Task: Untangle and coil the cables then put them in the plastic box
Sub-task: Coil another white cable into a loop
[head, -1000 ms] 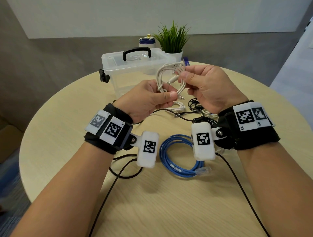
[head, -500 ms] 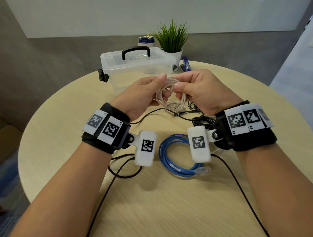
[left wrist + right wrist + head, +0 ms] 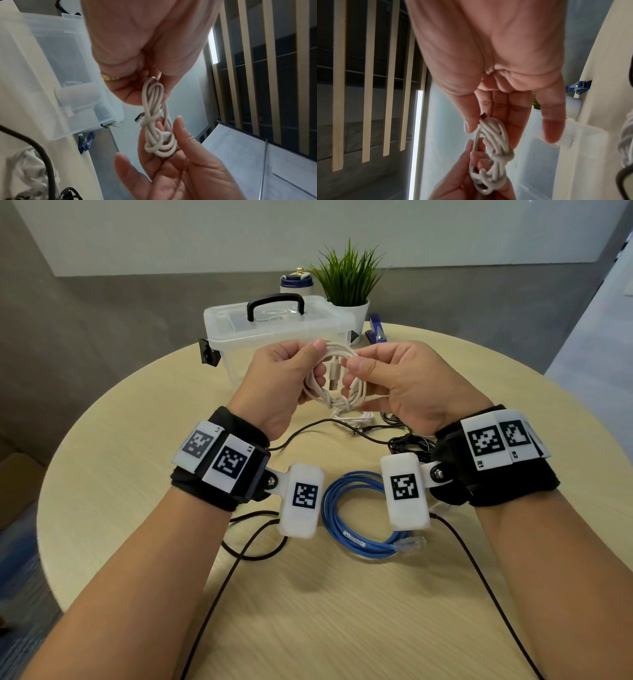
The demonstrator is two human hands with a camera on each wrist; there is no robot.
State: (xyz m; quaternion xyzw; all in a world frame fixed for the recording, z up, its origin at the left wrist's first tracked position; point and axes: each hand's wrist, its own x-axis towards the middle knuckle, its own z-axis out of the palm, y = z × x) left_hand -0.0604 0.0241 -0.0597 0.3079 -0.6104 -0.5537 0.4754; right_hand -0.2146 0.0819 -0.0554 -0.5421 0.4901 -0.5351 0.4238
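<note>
A white USB cable (image 3: 342, 398) is wound into a small coil with one wrap round its strands, and both hands hold it in the air in front of the clear plastic box (image 3: 236, 337). My left hand (image 3: 317, 362) pinches the coil's upper left side. My right hand (image 3: 354, 374) pinches the right side between thumb and forefinger, other fingers straight behind it. The metal plug (image 3: 333, 376) hangs inside the loop. In the left wrist view the coil (image 3: 157, 135) spans both hands; in the right wrist view the thumb (image 3: 471, 124) presses the cable (image 3: 494, 148).
The box has its lid on, with a black handle (image 3: 275, 302). A coiled blue cable (image 3: 342, 529) lies on the round table (image 3: 137, 440) below my wrists. Black cables (image 3: 407, 441) and another white cable (image 3: 352, 417) lie beneath the hands. A potted plant (image 3: 349, 282) and blue stapler (image 3: 375, 332) stand behind.
The right hand held the cable's loose end above the coil; that end is now wrapped round the strands. Both hands came together, then eased slightly apart with the tied coil between them.
</note>
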